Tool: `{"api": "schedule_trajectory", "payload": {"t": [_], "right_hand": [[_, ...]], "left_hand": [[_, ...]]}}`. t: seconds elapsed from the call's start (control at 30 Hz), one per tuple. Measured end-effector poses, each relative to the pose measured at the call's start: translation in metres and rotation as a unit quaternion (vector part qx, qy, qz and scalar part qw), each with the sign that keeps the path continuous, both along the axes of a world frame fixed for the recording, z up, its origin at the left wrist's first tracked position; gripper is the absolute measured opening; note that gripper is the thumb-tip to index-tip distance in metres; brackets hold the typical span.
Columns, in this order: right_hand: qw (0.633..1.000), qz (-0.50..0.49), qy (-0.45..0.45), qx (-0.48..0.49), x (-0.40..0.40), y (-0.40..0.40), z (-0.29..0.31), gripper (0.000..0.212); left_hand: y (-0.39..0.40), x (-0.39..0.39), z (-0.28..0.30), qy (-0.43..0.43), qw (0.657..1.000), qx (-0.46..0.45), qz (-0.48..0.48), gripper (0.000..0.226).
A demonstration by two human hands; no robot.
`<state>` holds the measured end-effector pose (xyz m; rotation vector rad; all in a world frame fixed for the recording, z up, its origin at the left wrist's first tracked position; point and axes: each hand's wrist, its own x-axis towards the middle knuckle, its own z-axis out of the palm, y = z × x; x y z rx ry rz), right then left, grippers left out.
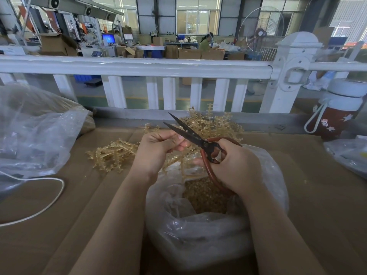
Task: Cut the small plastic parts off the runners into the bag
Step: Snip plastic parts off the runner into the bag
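Observation:
My right hand (236,165) grips the red-brown handles of a pair of dark scissors (190,134), blades parted and pointing up-left. My left hand (156,149) is curled round a thin amber runner (174,158) held just left of the blades, above the bag. The clear plastic bag (198,231) stands open under both hands, with a heap of small amber parts (204,197) inside. Amber runners lie in two piles on the cardboard: one (111,155) left of my left hand, one (214,126) behind the scissors.
A large crumpled clear bag (33,132) fills the left side, with a white cord (47,203) looping in front of it. A red and white bottle (335,112) stands at the right, another clear bag (349,157) below it. A white railing (139,66) closes the far edge.

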<state>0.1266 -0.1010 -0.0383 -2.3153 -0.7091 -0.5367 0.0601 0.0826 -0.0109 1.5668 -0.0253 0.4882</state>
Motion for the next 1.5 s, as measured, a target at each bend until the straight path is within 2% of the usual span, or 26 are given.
{"api": "schedule_trajectory", "payload": {"t": [0.5,0.87,1.1,1.23,1.5], "right_hand": [[0.999,0.02,0.026,0.002,0.0006,0.0003,-0.001,0.078],[0.999,0.016,0.006,-0.028,0.0017,-0.0021,-0.001,0.058],[0.999,0.037,0.03,0.0,0.0009,-0.0013,-0.0011,0.057],[0.998,0.044,0.05,0.011,0.0005,-0.0003,0.0003,0.069],[0.996,0.055,0.057,0.032,0.0005,-0.0002,0.0,0.068]], "left_hand": [[0.0037,-0.0005,-0.0005,0.019,1.0,-0.005,0.007,0.021],[0.0063,0.001,0.0025,0.008,0.997,0.07,-0.004,0.022],[0.0064,0.0012,0.0029,0.001,0.997,0.072,-0.01,0.019],[0.0061,0.0009,0.0035,0.0,0.998,0.069,-0.012,0.017],[0.0052,0.0003,0.0037,-0.004,0.998,0.065,-0.016,0.02]]}}
